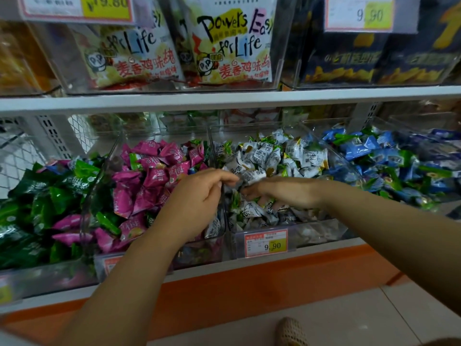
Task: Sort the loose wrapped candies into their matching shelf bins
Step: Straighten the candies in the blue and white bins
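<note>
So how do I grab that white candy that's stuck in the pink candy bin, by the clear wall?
Pinch the top edge of the stray white candy, coming straight down from above. It seems to stand on end in the front right corner of the pink candy bin, pressed against the clear divider. That hems in its sides, so only the top looks free.

Just above your grip runs a white shelf board (224, 98), and higher up snack bags (232, 43) stand behind clear plastic. Far left of your grip you have a perforated white upright (53, 136) and wire mesh (12, 158). Below your grip lies an orange base strip (274, 278), then pale floor tiles (361, 318). The light is soft and even.
</note>
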